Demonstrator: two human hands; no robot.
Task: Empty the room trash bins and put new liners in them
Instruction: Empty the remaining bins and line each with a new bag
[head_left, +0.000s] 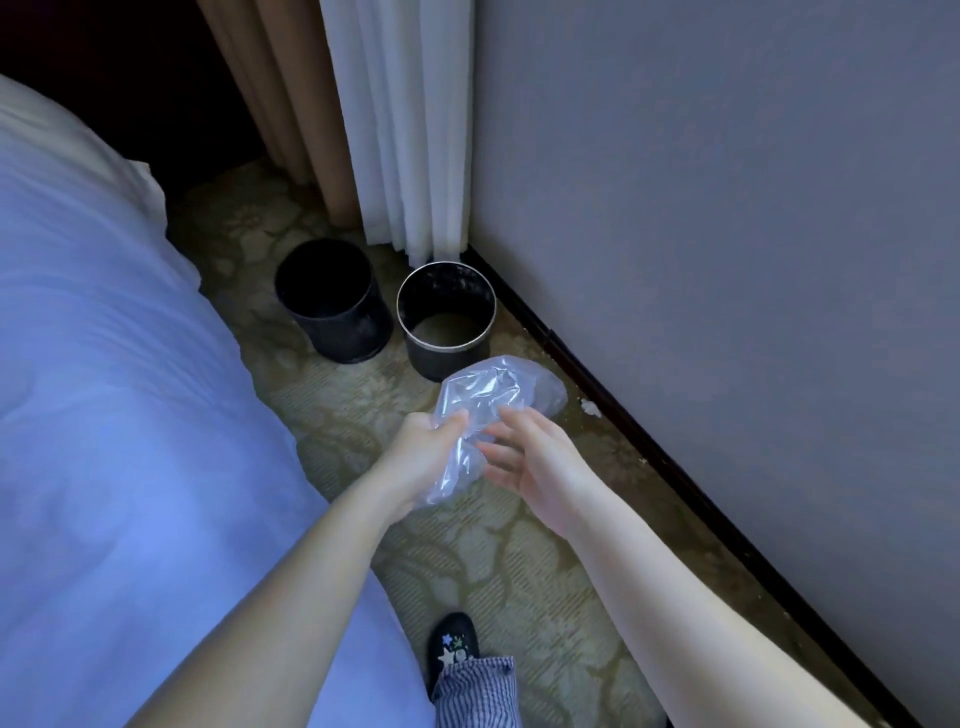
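While my left grip clutches the liner and my right grip hovers wide beside it, I fear the thin plastic tearing if tugged hard.

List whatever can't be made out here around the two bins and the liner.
Head view, left bin: inside lost in shadow, contents unknowable.
Head view, right bin: foot of its near wall covered by the clear plastic liner.
Head view, liner's mouth: crumpled plastic hides where it opens.
Head view, white scrap by the baseboard: too small to identify.
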